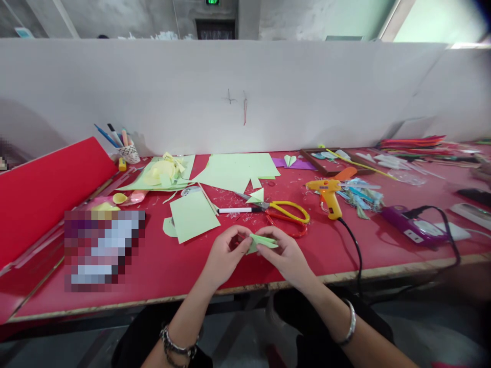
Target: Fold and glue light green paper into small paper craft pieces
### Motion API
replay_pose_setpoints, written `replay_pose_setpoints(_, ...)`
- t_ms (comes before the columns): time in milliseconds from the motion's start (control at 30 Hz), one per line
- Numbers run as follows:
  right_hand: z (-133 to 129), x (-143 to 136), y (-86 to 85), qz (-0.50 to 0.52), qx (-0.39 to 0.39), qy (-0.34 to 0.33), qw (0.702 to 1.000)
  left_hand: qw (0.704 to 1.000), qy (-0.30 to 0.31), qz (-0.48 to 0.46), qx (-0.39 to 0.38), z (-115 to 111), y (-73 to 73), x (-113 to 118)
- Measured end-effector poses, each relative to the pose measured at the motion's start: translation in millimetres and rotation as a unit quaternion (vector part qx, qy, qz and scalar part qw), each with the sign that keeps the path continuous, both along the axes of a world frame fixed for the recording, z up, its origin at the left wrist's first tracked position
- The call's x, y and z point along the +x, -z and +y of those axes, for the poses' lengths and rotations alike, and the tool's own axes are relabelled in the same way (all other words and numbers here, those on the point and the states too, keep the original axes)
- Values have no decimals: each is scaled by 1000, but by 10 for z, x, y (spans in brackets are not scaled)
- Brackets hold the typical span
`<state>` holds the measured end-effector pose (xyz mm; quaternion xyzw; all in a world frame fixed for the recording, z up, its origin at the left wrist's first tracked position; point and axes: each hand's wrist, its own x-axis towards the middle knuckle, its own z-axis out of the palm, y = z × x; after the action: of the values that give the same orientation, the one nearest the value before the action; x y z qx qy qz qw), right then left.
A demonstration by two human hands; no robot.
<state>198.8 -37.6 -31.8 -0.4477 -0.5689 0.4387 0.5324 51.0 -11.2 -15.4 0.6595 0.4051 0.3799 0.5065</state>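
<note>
A small folded piece of light green paper (pixel 264 241) is pinched between both of my hands, above the red table's front part. My left hand (pixel 231 251) grips its left end with thumb and fingers. On its right end, my right hand (pixel 284 251) presses with the thumb. Just beyond my hands lie scissors (pixel 288 210) with yellow and red handles, a white marker (pixel 238 210) with a black cap, and a small green paper triangle (pixel 256 196). To the left is a green paper sheet (pixel 195 215).
A yellow glue gun (pixel 326 197) with a black cable and a purple power socket (pixel 416 226) are on the right. A red board (pixel 49 189) leans at the left, near a pen cup (pixel 129 152). Large green paper (pixel 238 170) lies behind. A white partition (pixel 184 97) rises beyond.
</note>
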Motion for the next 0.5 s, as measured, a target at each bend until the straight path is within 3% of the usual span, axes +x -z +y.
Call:
replay_pose_setpoints(100,10,3,-9,32,-18,-27,999,1000,13,-24,1,5,2,-1)
replay_pose_setpoints(300,8,8,33,0,94,21,995,994,-8,24,106,9,-34,-38)
replay_pose_setpoints(500,-9,25,38,-89,117,72,986,995,3,64,73,-34,-36,-79)
